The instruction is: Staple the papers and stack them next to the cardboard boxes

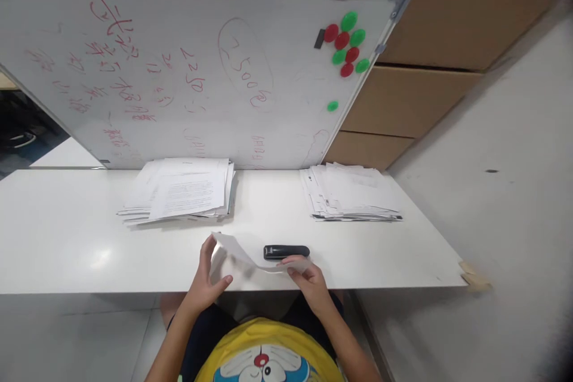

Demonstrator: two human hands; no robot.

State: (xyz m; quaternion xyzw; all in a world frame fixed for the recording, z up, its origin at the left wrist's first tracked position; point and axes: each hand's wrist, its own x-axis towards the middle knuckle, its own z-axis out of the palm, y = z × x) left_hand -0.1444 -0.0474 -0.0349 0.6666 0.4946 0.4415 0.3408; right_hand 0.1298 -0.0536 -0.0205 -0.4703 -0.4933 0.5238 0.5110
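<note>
Presently, paper (pixel 233 249) held up over the white table (pixel 89 245), near its front edge.
My right hand (pixel 308 280) has the paper's right end clamped between thumb and fingers; my left hand (pixel 208 283) shows thumb and fingers apart, fingers touching the left corner. Black stapler (pixel 290 252) noted just beyond the paper, between my hands and the right paper stack (pixel 358 191).

White paper (pixel 233 250) in right hand (pixel 314 286), left hand (pixel 205 287) at its edge, black stapler (pixel 285 252) beyond
</note>
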